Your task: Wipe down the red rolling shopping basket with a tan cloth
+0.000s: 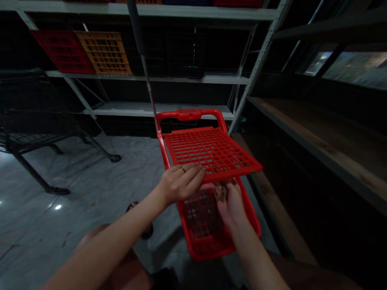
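Observation:
A red plastic trolley basket (193,225) stands on the floor in front of me, its handle (189,115) at the far end. A red grid panel (211,151) lies tilted over its top. My left hand (181,182) rests on the panel's near edge, fingers together and bent over it, a ring on one finger. My right hand (229,197) is palm up just under that near edge, fingers curled around something small and dark that I cannot make out.
Metal shelving (145,108) stands behind, with a red crate (62,50) and an orange crate (104,51) on the upper left shelf. A dark wire cart (33,121) stands at the left. Wooden shelves (317,137) run along the right. A grey pole (145,68) leans by the basket.

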